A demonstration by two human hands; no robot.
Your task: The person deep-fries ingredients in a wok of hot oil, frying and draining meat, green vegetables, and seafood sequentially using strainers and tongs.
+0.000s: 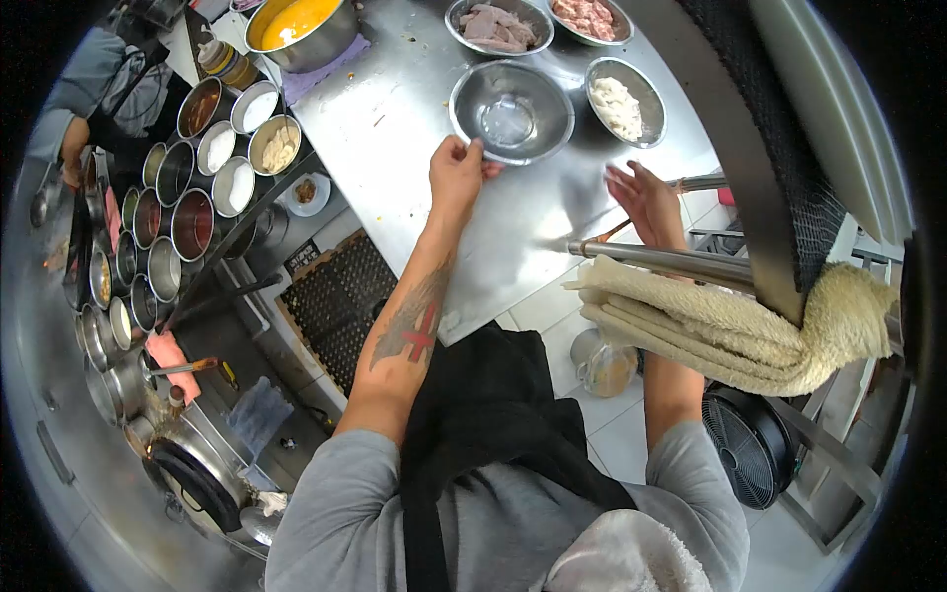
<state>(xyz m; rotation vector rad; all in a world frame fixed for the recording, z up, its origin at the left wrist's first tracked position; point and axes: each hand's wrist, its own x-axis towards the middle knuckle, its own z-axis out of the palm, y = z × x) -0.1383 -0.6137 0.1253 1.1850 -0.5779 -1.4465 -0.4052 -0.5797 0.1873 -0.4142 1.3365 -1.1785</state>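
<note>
My left hand pinches the near left rim of a steel mixing bowl on the metal table. At the bowl's bottom is a shiny patch that may be liquid or just reflection. Over the table's right edge, my right hand has its fingers apart and holds nothing. Just beyond it stands a metal bowl of a creamy white food. Farther back are a bowl of pale raw meat and another of pink minced meat.
A pot of yellow liquid sits on the table's far left. Several containers of seasonings and sauces crowd the left side. A towel hangs over a metal rail at right, above a black fan. Another person's hand shows at far left.
</note>
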